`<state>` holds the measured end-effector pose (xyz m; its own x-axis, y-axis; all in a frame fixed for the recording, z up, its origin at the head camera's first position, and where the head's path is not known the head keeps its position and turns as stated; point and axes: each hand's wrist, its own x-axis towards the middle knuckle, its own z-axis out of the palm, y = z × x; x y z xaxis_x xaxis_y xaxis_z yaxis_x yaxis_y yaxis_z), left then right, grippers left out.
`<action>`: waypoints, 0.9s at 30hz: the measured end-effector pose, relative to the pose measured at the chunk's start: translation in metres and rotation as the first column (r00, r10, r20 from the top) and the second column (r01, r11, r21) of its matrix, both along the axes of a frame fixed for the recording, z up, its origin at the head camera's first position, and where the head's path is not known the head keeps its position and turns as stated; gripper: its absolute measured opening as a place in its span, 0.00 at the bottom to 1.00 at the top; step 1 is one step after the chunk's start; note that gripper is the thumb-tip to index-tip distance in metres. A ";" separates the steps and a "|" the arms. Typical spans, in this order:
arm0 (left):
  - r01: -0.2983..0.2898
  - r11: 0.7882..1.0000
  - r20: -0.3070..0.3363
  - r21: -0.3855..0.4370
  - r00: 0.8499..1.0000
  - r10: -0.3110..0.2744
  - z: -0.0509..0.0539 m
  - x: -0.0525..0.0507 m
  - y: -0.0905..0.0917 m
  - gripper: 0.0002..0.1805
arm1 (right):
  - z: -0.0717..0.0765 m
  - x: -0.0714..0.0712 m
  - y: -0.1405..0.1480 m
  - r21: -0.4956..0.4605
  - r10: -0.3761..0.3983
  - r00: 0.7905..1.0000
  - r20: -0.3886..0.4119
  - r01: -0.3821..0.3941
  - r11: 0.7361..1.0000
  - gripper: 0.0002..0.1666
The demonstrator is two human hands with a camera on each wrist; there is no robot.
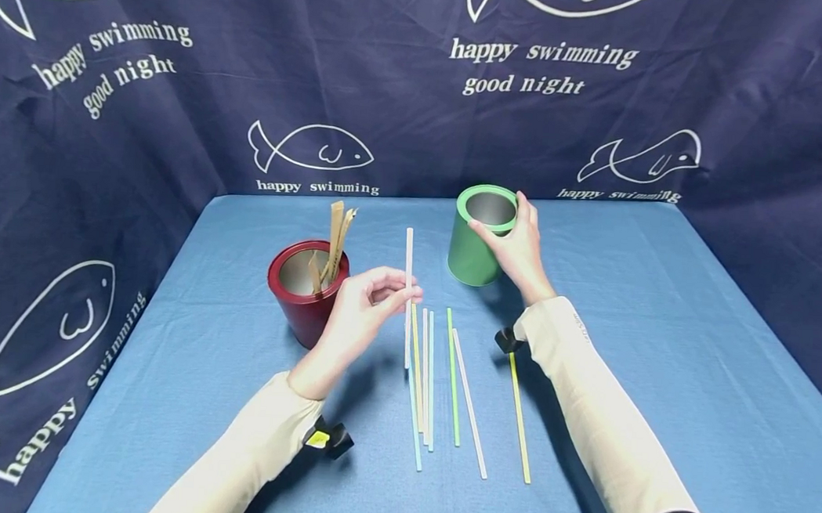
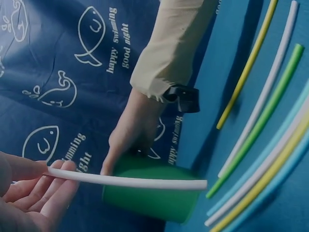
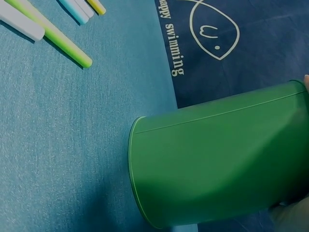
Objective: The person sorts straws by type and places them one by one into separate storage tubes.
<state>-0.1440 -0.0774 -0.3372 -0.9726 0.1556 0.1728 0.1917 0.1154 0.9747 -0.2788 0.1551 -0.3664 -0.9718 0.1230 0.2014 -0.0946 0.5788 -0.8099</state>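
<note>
My left hand (image 1: 361, 308) pinches a pale pinkish-white straw (image 1: 409, 256) between thumb and fingers, holding it roughly upright above the table. In the left wrist view most of the white straw (image 2: 140, 182) sticks out past the fingertips. On the right, my right hand (image 1: 526, 257) grips the green can (image 1: 471, 256) near its rim, thumb on the near side and fingers on the far side. Metallic grey shows inside the can's mouth. The right wrist view shows the green can's side (image 3: 217, 159) large, while that hand is mostly out of frame.
Several straws lie between the arms, among them a green straw (image 1: 452, 385), a white straw (image 1: 469, 401) and a yellow straw (image 1: 519, 420). Left of them stands a red can (image 1: 305, 313) holding brown paper-like strips (image 1: 335, 232). A dark blue printed cloth (image 1: 421, 92) hangs behind the table.
</note>
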 end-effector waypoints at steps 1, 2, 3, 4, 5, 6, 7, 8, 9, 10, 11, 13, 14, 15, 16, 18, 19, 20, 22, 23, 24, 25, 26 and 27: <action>-0.007 1.000 -0.020 0.000 1.000 0.007 0.001 -0.001 0.001 0.11 | 0.000 0.000 0.000 0.001 0.000 1.000 0.000 0.000 1.000 0.60; -0.013 1.000 -0.038 0.003 0.999 0.013 0.002 -0.001 0.003 0.11 | 0.000 0.000 0.000 0.003 0.000 1.000 -0.001 0.000 1.000 0.59; -0.020 1.000 -0.055 0.004 0.998 0.020 0.004 -0.002 0.004 0.11 | 0.000 0.000 0.000 0.004 0.000 1.000 -0.002 0.000 1.000 0.60; -0.023 1.000 -0.071 0.008 0.997 0.023 0.005 -0.002 0.005 0.11 | 0.000 0.000 0.000 0.005 -0.001 1.000 -0.004 0.001 1.000 0.60; -0.029 1.000 -0.087 0.005 0.996 0.030 0.007 -0.003 0.006 0.10 | -0.001 -0.001 0.000 0.005 -0.002 1.000 -0.006 0.002 1.000 0.60; -0.032 0.999 -0.102 0.008 0.994 0.033 0.009 -0.004 0.008 0.10 | -0.001 -0.001 0.000 0.005 -0.003 1.000 -0.008 0.003 1.000 0.60; -0.038 0.999 -0.118 0.006 0.992 0.039 0.010 -0.004 0.009 0.09 | 0.000 -0.001 0.000 0.006 -0.003 1.000 -0.008 0.003 1.000 0.60; -0.045 0.999 -0.129 0.007 0.991 0.045 0.011 -0.005 0.010 0.08 | 0.000 -0.001 0.000 0.007 -0.002 1.000 -0.010 0.002 1.000 0.60; -0.049 0.999 -0.138 0.011 0.989 0.051 0.013 -0.006 0.012 0.08 | 0.000 -0.001 0.000 0.007 -0.002 1.000 -0.011 0.002 1.000 0.60; -0.051 0.999 -0.148 0.019 0.987 0.053 0.014 -0.007 0.013 0.07 | 0.000 -0.001 0.000 0.009 -0.002 1.000 -0.012 0.002 1.000 0.59; -0.054 0.998 -0.159 0.026 0.986 0.058 0.015 -0.008 0.015 0.07 | 0.000 -0.001 0.000 0.011 -0.002 1.000 -0.013 0.002 1.000 0.59; -0.055 0.997 -0.179 0.048 0.982 0.062 0.017 -0.010 0.018 0.07 | 0.000 -0.001 0.001 0.015 -0.004 1.000 -0.014 0.004 1.000 0.59; -0.056 0.997 -0.187 0.056 0.980 0.066 0.018 -0.011 0.019 0.07 | 0.000 -0.001 0.001 0.017 -0.005 1.000 -0.016 0.005 1.000 0.59; -0.060 0.996 -0.194 0.065 0.978 0.071 0.019 -0.012 0.020 0.07 | 0.000 -0.001 0.001 0.018 -0.007 1.000 -0.018 0.007 1.000 0.59; -0.063 0.995 -0.203 0.071 0.976 0.076 0.020 -0.013 0.022 0.08 | 0.000 -0.001 0.001 0.018 -0.008 1.000 -0.018 0.008 1.000 0.59; -0.078 0.994 -0.218 0.074 0.972 0.092 0.023 -0.014 0.024 0.08 | 0.000 -0.001 0.001 0.017 -0.009 1.000 -0.019 0.010 1.000 0.59; -0.087 0.994 -0.225 0.073 0.969 0.102 0.024 -0.015 0.025 0.08 | -0.001 -0.001 0.001 0.017 -0.010 1.000 -0.021 0.010 1.000 0.59; -0.094 0.993 -0.231 0.074 0.967 0.109 0.025 -0.016 0.026 0.08 | -0.001 -0.001 0.001 0.015 -0.011 1.000 -0.023 0.011 1.000 0.59; -0.096 0.992 -0.243 0.086 0.963 0.115 0.028 -0.017 0.029 0.08 | -0.001 -0.001 0.001 0.012 -0.015 1.000 -0.023 0.016 1.000 0.59; -0.095 0.991 -0.249 0.096 0.962 0.116 0.029 -0.018 0.030 0.08 | -0.001 -0.001 0.001 0.011 -0.017 1.000 -0.025 0.017 1.000 0.59; -0.093 0.990 -0.253 0.108 0.960 0.118 0.030 -0.018 0.031 0.08 | -0.001 -0.001 0.001 0.009 -0.020 0.999 -0.026 0.020 1.000 0.59; -0.092 0.989 -0.257 0.119 0.959 0.120 0.030 -0.019 0.032 0.08 | -0.001 -0.001 0.001 0.006 -0.022 0.999 -0.027 0.022 1.000 0.59; -0.091 0.987 -0.259 0.132 0.958 0.123 0.031 -0.020 0.032 0.08 | -0.001 -0.001 0.001 0.004 -0.023 0.999 -0.027 0.023 1.000 0.59; -0.094 0.985 -0.260 0.142 0.957 0.129 0.031 -0.021 0.033 0.07 | -0.001 -0.001 0.001 0.004 -0.023 0.999 -0.027 0.024 1.000 0.59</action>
